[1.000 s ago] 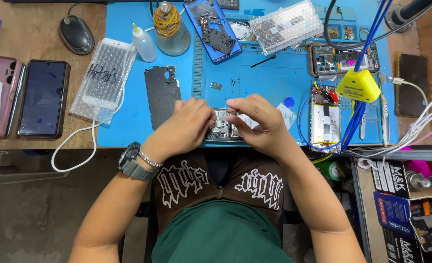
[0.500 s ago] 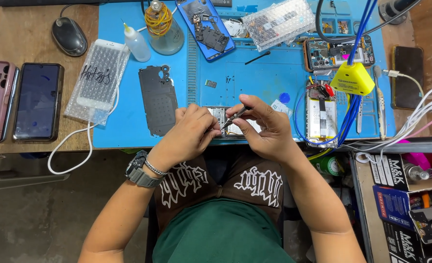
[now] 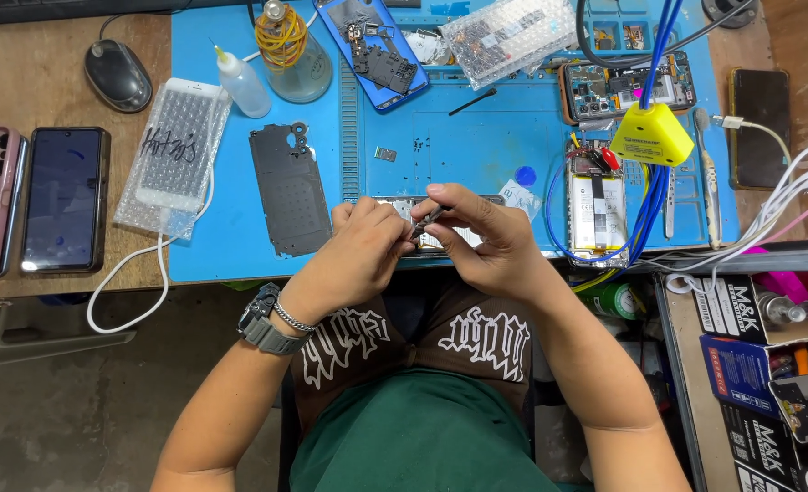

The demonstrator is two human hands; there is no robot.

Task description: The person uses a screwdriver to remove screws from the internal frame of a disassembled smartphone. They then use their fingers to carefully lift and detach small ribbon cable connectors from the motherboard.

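Both my hands meet over an opened phone (image 3: 459,239) lying at the near edge of the blue work mat (image 3: 477,137). My left hand (image 3: 360,253) rests on the phone's left part and holds it down. My right hand (image 3: 486,239) pinches thin metal tweezers (image 3: 429,219), their tip pointing left toward the left fingers. The phone's inside is mostly hidden under the hands. A dark back cover (image 3: 287,187) lies just left of them on the mat.
On the mat: a glue bottle (image 3: 240,82), a glass jar (image 3: 287,46), a blue phone frame (image 3: 375,47), a bubble-wrapped part (image 3: 506,35), opened phones (image 3: 597,202) with a yellow clamp (image 3: 652,135). Bagged phone (image 3: 174,150), dark phone (image 3: 63,199), mouse (image 3: 118,73) left.
The view has shifted slightly. Both hands stay on the phone; the right hand's fingers have lifted and turned the tweezers toward the left hand.
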